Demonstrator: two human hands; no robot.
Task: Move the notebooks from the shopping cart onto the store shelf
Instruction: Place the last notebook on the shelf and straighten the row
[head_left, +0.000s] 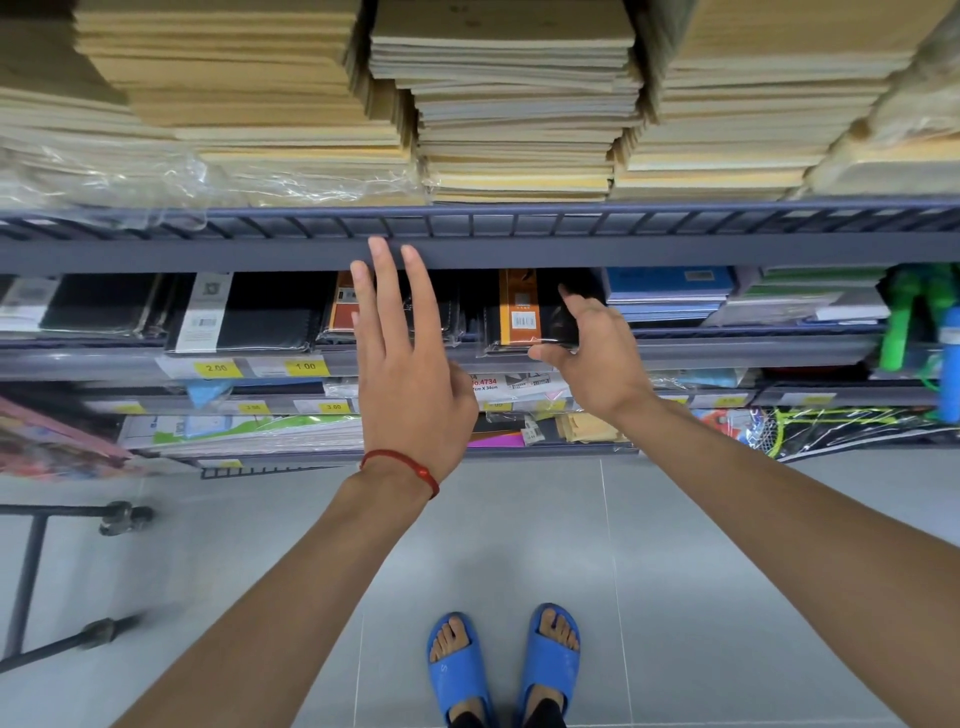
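My right hand grips the front right corner of a black notebook with an orange label strip, wrapped in clear plastic, lying on the middle shelf. My left hand hovers open with fingers spread in front of a similar black and orange notebook on the same shelf, its fingertips level with the upper shelf rail. More black notebooks lie to the left on that shelf. The shopping cart shows only as dark frame bars and wheels at the lower left.
Tall stacks of tan exercise books fill the upper shelf. Blue notebooks lie right of my right hand. Yellow price tags line the shelf edge. Lower shelves hold paper packs. My feet in blue sandals stand on the grey tiles.
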